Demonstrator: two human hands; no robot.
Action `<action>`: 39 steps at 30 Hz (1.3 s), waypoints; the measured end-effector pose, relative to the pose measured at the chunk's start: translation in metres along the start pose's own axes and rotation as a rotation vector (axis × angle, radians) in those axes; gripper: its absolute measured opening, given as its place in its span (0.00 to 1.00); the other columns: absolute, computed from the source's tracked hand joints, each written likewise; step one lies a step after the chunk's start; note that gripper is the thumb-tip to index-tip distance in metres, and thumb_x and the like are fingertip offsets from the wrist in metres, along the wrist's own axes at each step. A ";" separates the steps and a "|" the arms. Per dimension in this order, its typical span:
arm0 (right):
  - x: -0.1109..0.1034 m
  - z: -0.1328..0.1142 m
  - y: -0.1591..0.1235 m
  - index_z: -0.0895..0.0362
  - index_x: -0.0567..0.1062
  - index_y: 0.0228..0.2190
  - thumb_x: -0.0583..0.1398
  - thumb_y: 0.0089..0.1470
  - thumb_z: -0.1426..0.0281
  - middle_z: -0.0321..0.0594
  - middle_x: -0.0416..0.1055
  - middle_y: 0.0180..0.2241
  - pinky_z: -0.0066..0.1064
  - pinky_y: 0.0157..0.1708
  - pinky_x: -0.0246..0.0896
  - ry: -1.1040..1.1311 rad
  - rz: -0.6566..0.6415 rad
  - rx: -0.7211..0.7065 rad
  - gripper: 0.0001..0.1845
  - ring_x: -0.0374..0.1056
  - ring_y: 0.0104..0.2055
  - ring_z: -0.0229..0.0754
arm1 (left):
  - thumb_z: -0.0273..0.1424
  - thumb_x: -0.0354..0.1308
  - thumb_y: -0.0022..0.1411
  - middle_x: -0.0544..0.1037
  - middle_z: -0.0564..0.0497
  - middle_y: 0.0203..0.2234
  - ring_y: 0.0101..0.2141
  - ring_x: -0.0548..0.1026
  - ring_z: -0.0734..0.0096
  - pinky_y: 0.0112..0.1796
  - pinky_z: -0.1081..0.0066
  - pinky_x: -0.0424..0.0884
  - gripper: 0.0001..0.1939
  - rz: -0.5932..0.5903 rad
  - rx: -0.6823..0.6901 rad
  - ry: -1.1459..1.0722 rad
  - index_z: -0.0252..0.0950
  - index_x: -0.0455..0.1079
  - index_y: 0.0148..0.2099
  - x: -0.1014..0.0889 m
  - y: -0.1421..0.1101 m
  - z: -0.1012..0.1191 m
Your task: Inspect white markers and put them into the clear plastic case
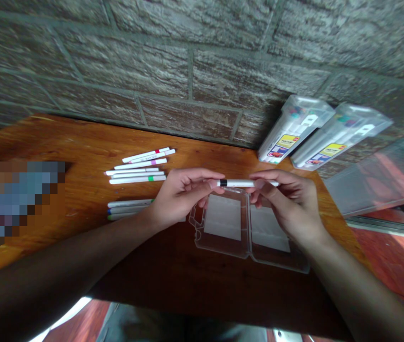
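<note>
Between my two hands a white marker with a black band near its left end lies level in the air. My left hand pinches the banded end, and my right hand pinches the other end. Below them a clear plastic case lies unfolded on the table, with white paper showing in both halves. Several white markers with coloured bands are spread left of my left hand. A second bunch of markers is partly hidden behind my left wrist.
Two closed clear cases with markers inside, a nearer one and another, stand against the stone wall at the back right. The wooden table ends at the right beside a translucent panel. A pixelated patch covers the far left.
</note>
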State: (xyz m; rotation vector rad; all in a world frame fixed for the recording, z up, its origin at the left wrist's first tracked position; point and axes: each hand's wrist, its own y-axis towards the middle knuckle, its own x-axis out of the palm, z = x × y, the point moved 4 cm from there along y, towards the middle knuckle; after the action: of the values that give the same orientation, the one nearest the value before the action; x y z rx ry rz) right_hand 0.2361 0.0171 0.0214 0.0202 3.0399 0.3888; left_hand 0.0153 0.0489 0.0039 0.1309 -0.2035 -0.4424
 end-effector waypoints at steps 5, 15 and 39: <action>0.002 -0.004 -0.001 0.53 0.87 0.39 0.72 0.58 0.66 0.37 0.82 0.26 0.28 0.22 0.71 -0.055 -0.012 -0.030 0.07 0.75 0.24 0.37 | 0.35 0.71 0.64 0.87 0.45 0.32 0.20 0.74 0.77 0.23 0.76 0.72 0.13 0.005 -0.016 0.007 0.31 0.82 0.47 0.000 0.001 -0.003; 0.010 -0.006 -0.001 0.52 0.87 0.35 0.75 0.52 0.66 0.38 0.83 0.28 0.29 0.23 0.72 -0.154 -0.007 -0.072 0.07 0.75 0.23 0.38 | 0.37 0.71 0.63 0.83 0.49 0.28 0.21 0.74 0.76 0.22 0.77 0.68 0.13 -0.004 0.045 0.156 0.31 0.80 0.44 0.000 0.000 -0.001; 0.015 -0.007 -0.014 0.54 0.83 0.30 0.73 0.56 0.59 0.39 0.81 0.27 0.32 0.25 0.65 -0.603 -0.050 -0.219 0.12 0.73 0.25 0.40 | 0.35 0.64 0.70 0.85 0.47 0.35 0.27 0.74 0.75 0.28 0.76 0.67 0.11 -0.098 0.207 0.457 0.33 0.81 0.49 0.010 -0.014 -0.003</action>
State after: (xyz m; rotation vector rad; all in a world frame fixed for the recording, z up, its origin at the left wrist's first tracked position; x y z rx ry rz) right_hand 0.2205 0.0018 0.0230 0.0403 2.3900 0.5847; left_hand 0.0192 0.0326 0.0001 0.4409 0.2080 -0.4765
